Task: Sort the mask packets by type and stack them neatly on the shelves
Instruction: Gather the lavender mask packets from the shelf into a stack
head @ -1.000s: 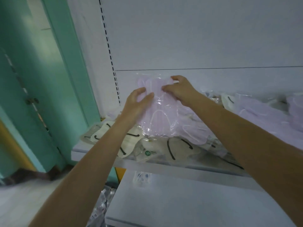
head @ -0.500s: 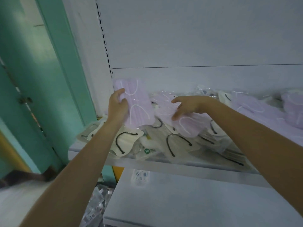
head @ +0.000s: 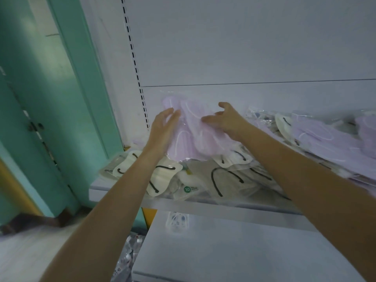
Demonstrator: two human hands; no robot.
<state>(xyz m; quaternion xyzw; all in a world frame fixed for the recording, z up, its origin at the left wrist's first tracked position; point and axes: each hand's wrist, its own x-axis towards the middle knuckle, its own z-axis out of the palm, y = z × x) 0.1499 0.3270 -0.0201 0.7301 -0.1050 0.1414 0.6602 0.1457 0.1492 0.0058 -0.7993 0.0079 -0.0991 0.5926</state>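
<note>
Two lilac mask packets (head: pixel 193 137) in clear wrap lean together against the shelf's back wall, on top of white mask packets with black ear loops (head: pixel 225 180). My left hand (head: pixel 164 129) presses its straight fingers against the left side of the lilac packets. My right hand (head: pixel 227 119) rests on their upper right with fingers spread. Further lilac packets (head: pixel 325 143) lie piled at the right of the same shelf (head: pixel 203 204).
A lower white shelf (head: pixel 234 251) juts out below, with a small printed packet (head: pixel 177 220) at its back left. Loose clear packets (head: pixel 126 255) lie beneath its left edge. A teal door frame (head: pixel 85 78) stands at the left, and a perforated upright (head: pixel 134 64) runs up the back wall.
My left hand brought its lilac packet right and let go of its grip. My right hand rose with the other lilac packet. Both packets now lie together under flat hands.
</note>
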